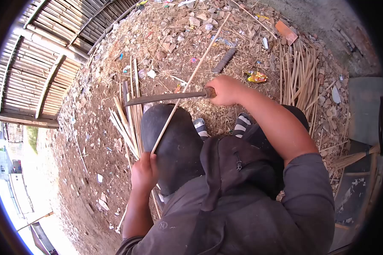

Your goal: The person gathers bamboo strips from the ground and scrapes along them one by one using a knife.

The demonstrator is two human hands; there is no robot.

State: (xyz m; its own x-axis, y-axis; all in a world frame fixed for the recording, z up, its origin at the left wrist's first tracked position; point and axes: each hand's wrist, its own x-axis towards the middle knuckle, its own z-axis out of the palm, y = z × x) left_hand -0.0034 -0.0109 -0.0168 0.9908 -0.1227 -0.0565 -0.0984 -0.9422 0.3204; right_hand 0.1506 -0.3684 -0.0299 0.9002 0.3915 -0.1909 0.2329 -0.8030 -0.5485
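My right hand [225, 90] is closed around the wooden handle of a long-bladed knife [166, 97]. The blade points left and crosses a long, thin bamboo strip [200, 68], touching or nearly touching it above my left knee. Lower down, my left hand [144, 171] grips that strip near its lower end. From there the strip slants up and to the right, past the blade, to the far ground. Beside my left leg lie several split bamboo pieces [134, 114], partly hidden by the leg.
A larger bundle of bamboo strips [300, 72] lies on the right. A dark ridged rod [224, 60], a yellow wrapper [256, 77] and a brick [286, 32] rest on littered, stony ground. A bamboo fence [42, 63] stands at the upper left, a grey wall [327, 25] at the upper right.
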